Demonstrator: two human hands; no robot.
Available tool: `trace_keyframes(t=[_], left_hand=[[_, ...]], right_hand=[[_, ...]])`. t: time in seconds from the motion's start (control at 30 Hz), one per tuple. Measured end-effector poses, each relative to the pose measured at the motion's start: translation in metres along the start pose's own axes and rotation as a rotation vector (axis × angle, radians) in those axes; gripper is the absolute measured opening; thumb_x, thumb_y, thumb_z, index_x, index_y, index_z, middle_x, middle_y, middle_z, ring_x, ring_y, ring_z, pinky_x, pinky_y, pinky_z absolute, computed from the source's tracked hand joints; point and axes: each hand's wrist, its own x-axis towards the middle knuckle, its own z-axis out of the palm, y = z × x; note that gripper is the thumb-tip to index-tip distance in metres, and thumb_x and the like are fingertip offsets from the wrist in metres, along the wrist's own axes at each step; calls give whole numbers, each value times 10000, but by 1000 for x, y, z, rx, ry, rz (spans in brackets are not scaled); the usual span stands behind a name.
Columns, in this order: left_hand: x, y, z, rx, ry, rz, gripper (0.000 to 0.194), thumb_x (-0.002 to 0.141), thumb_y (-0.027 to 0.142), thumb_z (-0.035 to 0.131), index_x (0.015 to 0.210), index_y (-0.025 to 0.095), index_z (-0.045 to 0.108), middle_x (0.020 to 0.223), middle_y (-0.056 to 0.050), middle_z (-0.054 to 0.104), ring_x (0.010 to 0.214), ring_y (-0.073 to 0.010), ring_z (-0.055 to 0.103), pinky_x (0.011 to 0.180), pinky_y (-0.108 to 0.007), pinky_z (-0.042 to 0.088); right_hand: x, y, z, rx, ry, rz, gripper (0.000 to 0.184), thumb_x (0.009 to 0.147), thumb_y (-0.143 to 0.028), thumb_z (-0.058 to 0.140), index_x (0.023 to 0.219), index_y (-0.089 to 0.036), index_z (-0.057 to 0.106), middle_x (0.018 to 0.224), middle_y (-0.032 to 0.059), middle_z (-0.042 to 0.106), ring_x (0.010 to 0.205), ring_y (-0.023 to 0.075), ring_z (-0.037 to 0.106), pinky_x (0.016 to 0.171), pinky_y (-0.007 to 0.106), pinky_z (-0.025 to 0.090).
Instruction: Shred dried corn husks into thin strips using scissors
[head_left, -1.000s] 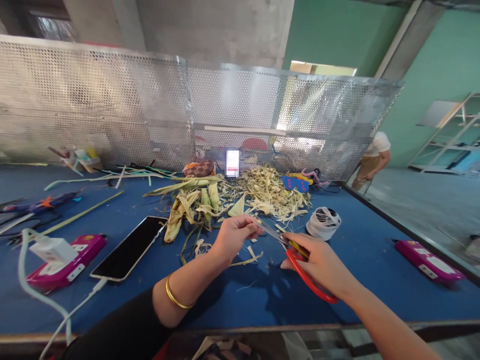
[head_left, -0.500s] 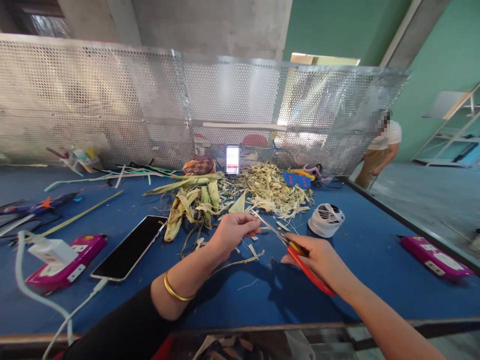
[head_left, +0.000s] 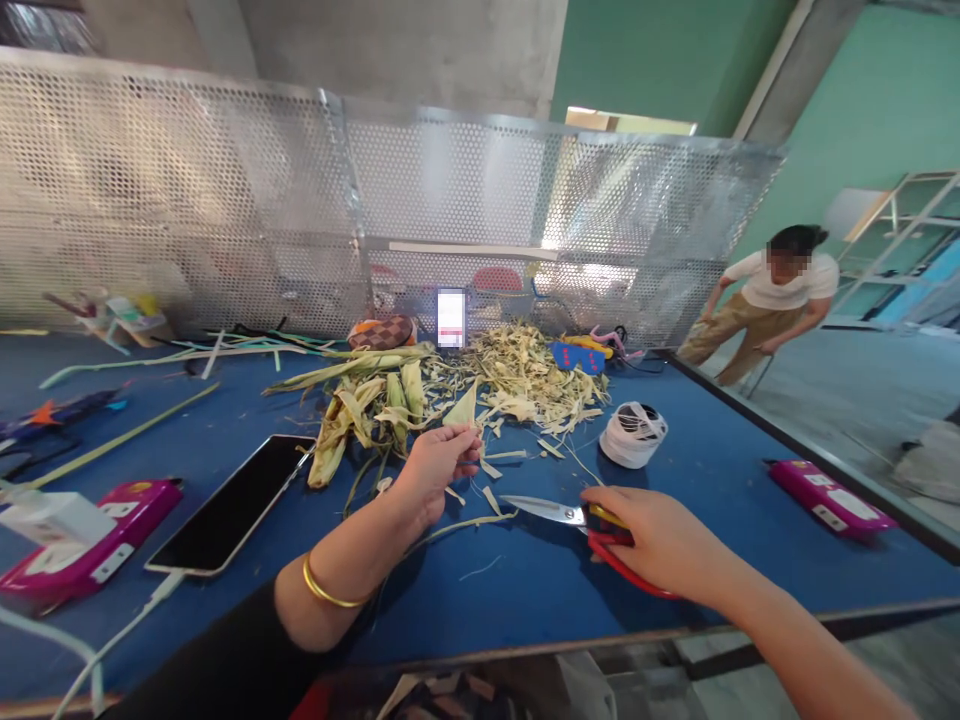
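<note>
My left hand (head_left: 442, 465), with a gold bangle at its wrist, is raised over the table with thumb and fingers pinched together. Whatever is between the fingertips is too small to make out. Just behind them stands a pale green pointed piece of husk (head_left: 460, 406); I cannot tell whether the fingers touch it. My right hand (head_left: 649, 535) grips the red and yellow handles of a pair of scissors (head_left: 551, 510). Their blades point left, look closed, and are apart from my left hand. Husk scraps (head_left: 491, 498) and a thin strip (head_left: 469, 523) lie below.
Dried husk leaves (head_left: 360, 410) and a shredded heap (head_left: 536, 370) lie behind my hands. A white spool (head_left: 634, 435) is to the right. A charging phone (head_left: 232, 505) and pink power strips (head_left: 97, 540) flank me. Beyond the perforated screen (head_left: 450, 190), a person (head_left: 772, 290) bends forward.
The scissors have swung down and away from my left fingertips, and their blades now lie nearly level. My left hand has drawn left. The view has turned slightly right, showing more of the person.
</note>
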Motion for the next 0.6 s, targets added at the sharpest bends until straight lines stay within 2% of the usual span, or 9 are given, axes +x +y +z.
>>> trace_keyframes(t=[0.2,0.33,0.4,0.47,0.5,0.6], left_hand=[[1,-5,1,23,-132,-9,169,721,276,656,738,121,590,632,30,517,486,-38,457,438,-147,370],[1,-8,2,46,-178,4,241,683,331,686,722,127,564,625,39,487,462,-33,420,421,-148,351],[1,-8,3,50,-182,-1,254,678,341,691,704,129,554,614,40,478,454,-34,410,414,-150,345],[0,-8,3,46,-187,-2,261,673,345,698,686,132,548,605,42,474,450,-33,406,411,-149,337],[-1,-8,4,43,-189,1,264,669,346,703,680,132,549,603,42,476,450,-32,407,412,-148,334],[-1,-7,4,34,-189,-1,265,661,342,716,674,130,557,601,41,486,448,-31,411,413,-147,327]], right_hand=[[10,-7,-14,-116,-105,-22,357,785,-280,557,1133,-230,616,896,84,636,802,233,620,635,294,427],[16,-3,-24,-153,-123,-49,371,755,-229,604,1125,-220,612,956,68,606,779,194,606,606,263,399],[26,1,-27,-196,-101,-72,316,794,-153,550,1095,-215,625,948,55,620,787,170,603,632,253,396],[42,4,-26,-355,-2,-19,270,838,-92,467,990,-190,667,922,72,635,758,166,597,650,271,393],[51,6,-24,-493,54,20,271,827,-56,450,910,-161,686,919,99,639,758,184,597,664,294,393],[78,9,-12,-595,74,11,240,775,-17,479,731,-98,701,871,189,648,866,289,577,752,394,374]])
